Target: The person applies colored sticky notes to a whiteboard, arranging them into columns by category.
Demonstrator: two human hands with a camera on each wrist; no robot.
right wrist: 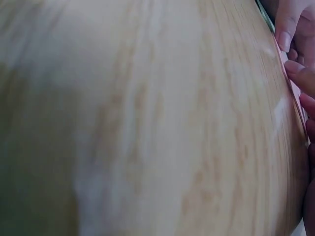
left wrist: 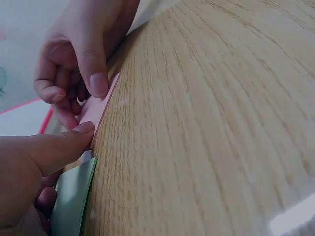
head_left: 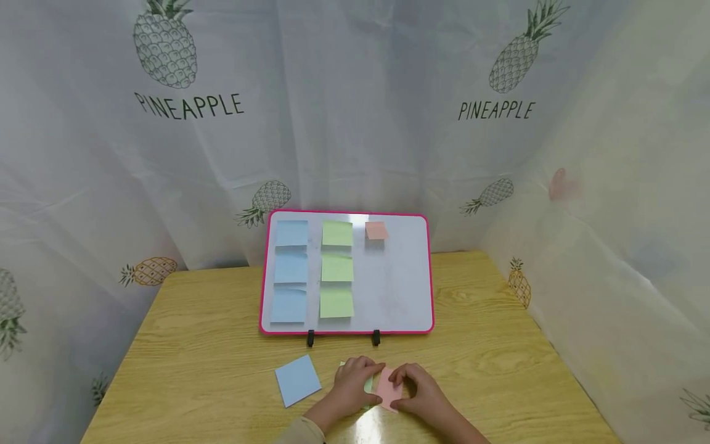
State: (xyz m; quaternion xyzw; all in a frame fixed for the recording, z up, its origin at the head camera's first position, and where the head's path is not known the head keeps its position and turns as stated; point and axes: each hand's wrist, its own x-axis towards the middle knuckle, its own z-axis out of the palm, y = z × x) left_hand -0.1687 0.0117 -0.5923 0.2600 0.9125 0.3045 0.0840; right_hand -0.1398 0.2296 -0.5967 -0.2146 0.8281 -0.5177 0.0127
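A pink sticky note pad (head_left: pixel 389 390) lies on the table between my two hands. My left hand (head_left: pixel 355 387) holds it along its left side, thumb near the lower corner and forefinger near the upper. Under that same hand a green sticky note pad (left wrist: pixel 74 199) is partly hidden. From the right, my right hand (head_left: pixel 426 394) grips the pink pad with bent fingers and thumb; in the left wrist view its thumb (left wrist: pixel 92 69) rests on the pink paper. Only the pad's edge shows in the right wrist view. Whether a single sheet is lifted, I cannot tell.
Behind the hands stands a pink-rimmed whiteboard (head_left: pixel 394 290) on two black feet. It bears a column of three blue notes (head_left: pixel 291 268), three green notes (head_left: pixel 337 269) and one pink note (head_left: pixel 376 230). A blue sticky note pad (head_left: pixel 298 380) lies left of my hands. Pineapple-print curtains surround the wooden table (head_left: pixel 499 370).
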